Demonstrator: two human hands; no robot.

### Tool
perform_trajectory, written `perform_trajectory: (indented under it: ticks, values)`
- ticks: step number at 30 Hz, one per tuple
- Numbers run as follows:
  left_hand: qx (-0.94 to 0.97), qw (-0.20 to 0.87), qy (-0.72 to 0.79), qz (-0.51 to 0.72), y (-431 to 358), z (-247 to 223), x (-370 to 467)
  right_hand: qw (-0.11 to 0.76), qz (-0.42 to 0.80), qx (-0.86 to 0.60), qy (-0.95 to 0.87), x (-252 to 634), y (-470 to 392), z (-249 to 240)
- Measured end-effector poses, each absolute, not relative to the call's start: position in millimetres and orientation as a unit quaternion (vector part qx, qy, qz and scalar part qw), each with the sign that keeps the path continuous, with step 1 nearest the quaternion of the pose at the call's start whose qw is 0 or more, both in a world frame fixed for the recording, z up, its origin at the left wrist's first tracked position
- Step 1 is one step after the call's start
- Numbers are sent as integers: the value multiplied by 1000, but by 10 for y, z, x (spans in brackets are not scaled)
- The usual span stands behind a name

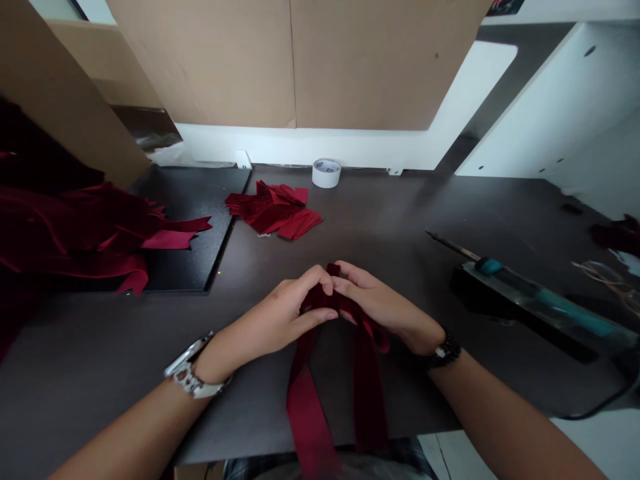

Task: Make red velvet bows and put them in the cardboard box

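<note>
Both hands meet around a dark red velvet ribbon (370, 387) near the table's front edge. My left hand (295, 307) has its fingers and thumb closed on the ribbon's gathered upper part. From the other side, my right hand (373, 297) pinches the same part, where a short piece stands up between the hands. A loop of ribbon shows under my right hand, and two long tails hang toward me, one over the table edge. The exact folds between the fingertips are hidden.
Short red ribbon pieces (277, 208) lie ahead, near a white tape roll (326, 175). Longer ribbons (90, 227) heap on a black board (200, 200) at left. A teal-handled tool with a pointed tip (545, 300) rests at right, its cable trailing. Cardboard (360, 67) stands behind.
</note>
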State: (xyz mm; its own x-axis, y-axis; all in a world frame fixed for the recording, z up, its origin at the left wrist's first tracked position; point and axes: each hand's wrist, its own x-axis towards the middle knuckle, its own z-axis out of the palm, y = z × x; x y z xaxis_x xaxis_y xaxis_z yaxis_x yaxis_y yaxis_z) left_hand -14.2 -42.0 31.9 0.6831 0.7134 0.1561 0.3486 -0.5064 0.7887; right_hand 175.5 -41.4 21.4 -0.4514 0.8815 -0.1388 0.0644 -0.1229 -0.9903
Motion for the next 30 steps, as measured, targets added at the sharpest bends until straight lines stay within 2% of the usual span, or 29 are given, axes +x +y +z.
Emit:
perform_trajectory:
  ticks: [5,10,13,20,24,27,28,30]
  values:
    - [823,408,316,237,-387,347,-147,325,615,-420,-583,1751,-414,211]
    - [832,356,349,241,-399,256,-123,321,637,-432,-553,1734,-429,211]
    - [860,289,342,245,-404,206,-127,315,668,-433,-517,1730,-450,234]
    - [938,42,254,232,-412,251,-189,259,746,-432,-435,1720,-474,292]
    - [941,9,237,241,-448,292,-192,239,765,-407,-438,1736,-481,274]
    - [942,23,235,237,-463,291,-178,241,710,-422,-510,1768,-455,234]
    - [941,33,240,237,-461,289,-172,261,660,-437,-553,1780,-441,227]
    - [927,72,274,245,-446,292,-160,355,518,-459,-629,1802,-418,237]
